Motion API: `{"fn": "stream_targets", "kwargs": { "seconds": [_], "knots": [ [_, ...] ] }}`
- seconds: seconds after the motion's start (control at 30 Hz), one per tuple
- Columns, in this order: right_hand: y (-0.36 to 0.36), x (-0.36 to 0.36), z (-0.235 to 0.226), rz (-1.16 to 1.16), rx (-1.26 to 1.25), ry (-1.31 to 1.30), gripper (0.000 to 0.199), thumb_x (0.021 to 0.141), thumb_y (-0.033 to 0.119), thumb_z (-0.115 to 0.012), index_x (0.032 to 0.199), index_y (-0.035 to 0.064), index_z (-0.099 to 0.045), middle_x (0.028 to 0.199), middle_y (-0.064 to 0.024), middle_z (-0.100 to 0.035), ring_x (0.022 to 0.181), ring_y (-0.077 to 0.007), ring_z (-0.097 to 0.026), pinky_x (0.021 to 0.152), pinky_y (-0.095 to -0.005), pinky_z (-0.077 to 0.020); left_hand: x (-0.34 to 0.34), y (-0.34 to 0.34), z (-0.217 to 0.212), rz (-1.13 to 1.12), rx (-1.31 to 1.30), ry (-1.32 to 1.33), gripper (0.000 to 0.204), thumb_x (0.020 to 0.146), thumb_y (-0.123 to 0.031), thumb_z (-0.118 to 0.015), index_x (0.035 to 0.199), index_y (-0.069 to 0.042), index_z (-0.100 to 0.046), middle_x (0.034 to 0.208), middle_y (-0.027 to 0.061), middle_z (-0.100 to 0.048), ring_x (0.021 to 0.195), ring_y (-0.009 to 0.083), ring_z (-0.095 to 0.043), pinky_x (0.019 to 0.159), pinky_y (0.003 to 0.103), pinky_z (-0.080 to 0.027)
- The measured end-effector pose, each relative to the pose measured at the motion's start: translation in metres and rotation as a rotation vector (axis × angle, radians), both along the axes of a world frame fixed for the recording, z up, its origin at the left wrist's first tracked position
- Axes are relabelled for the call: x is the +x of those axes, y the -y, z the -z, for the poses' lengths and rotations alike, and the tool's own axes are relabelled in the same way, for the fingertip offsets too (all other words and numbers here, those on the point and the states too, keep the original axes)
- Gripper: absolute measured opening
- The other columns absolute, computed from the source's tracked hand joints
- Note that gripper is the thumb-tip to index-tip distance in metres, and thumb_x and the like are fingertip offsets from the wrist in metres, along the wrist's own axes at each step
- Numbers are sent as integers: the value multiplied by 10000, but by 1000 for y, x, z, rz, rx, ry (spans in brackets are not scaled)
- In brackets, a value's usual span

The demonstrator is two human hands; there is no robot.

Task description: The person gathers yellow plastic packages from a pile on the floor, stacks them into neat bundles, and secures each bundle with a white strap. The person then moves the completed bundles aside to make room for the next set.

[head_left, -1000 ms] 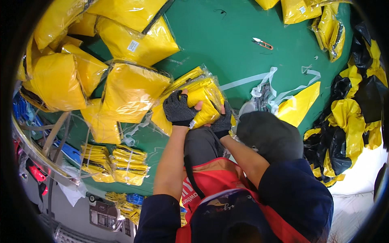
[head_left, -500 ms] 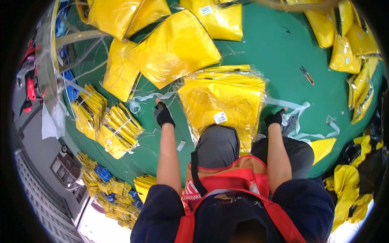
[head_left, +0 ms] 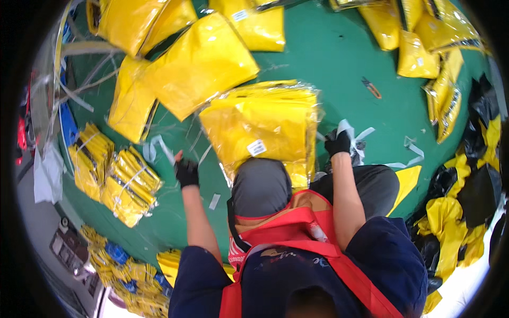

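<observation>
In front of me lies a stack of yellow, clear-bagged folded items (head_left: 260, 124), with a small white label on top. My grey-trousered knee (head_left: 261, 185) presses on its near edge. To the left of the stack, my left hand (head_left: 186, 170) in a black fingerless glove is closed on a white strap (head_left: 155, 148); a loop of it trails beyond the thumb. At the right side, my right hand (head_left: 338, 142), gloved alike, is closed on a white strap (head_left: 345, 127) that stands up by the fingers. Where the strap runs at the stack is hidden.
Large yellow packs (head_left: 204, 66) lie beyond the stack. Tied yellow bundles (head_left: 130, 185) are at left. Orange-handled snips (head_left: 372, 88) rest on the green floor (head_left: 323, 58). More yellow packs (head_left: 416, 55) sit far right, black and yellow sheets (head_left: 445, 228) near right.
My left hand has moved down a little relative to the stack, pulling the strap nearer. The right hand has drawn in toward the stack and lifted its strap. The whole view has shifted left.
</observation>
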State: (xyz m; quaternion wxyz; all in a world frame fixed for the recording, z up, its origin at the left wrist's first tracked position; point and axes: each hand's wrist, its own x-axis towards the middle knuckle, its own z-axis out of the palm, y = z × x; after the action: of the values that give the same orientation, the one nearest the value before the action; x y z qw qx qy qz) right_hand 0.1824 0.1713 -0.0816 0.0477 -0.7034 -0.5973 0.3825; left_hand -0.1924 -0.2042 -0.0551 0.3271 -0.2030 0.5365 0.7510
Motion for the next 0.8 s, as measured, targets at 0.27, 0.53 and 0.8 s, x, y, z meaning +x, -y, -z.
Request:
{"fn": "stream_targets", "kwargs": {
  "seconds": [0.27, 0.53, 0.8],
  "knots": [
    [31, -109, -241, -416, -24, -990, 590, 831, 453, -550, 1243, 58, -403, 1079, -176, -521, 837, -242, -515, 734, -383, -407, 120, -238, -299, 1375, -283, -1034, 385, 900, -369, -459, 950, -22, -617, 798, 121, -608, 682, 254, -573, 642, 359, -456],
    [59, -68, -250, -368, 136, -752, 704, 870, 455, -464, 1351, -14, -252, 1308, -234, -347, 1175, -360, -338, 986, -423, -232, 160, -288, -288, 1583, 174, -1162, 428, 838, -328, -534, 1139, -25, -526, 1171, 174, -514, 1099, 324, -486, 948, 381, -376],
    [49, -42, -262, -611, 197, -271, 585, 830, 382, -510, 1293, 39, -408, 1252, -279, -414, 1055, -421, -465, 875, -436, -380, 189, -307, -175, 1573, 44, -835, 361, 847, -259, -529, 1130, -35, -531, 956, 111, -609, 863, 230, -594, 736, 350, -466]
  ]
}}
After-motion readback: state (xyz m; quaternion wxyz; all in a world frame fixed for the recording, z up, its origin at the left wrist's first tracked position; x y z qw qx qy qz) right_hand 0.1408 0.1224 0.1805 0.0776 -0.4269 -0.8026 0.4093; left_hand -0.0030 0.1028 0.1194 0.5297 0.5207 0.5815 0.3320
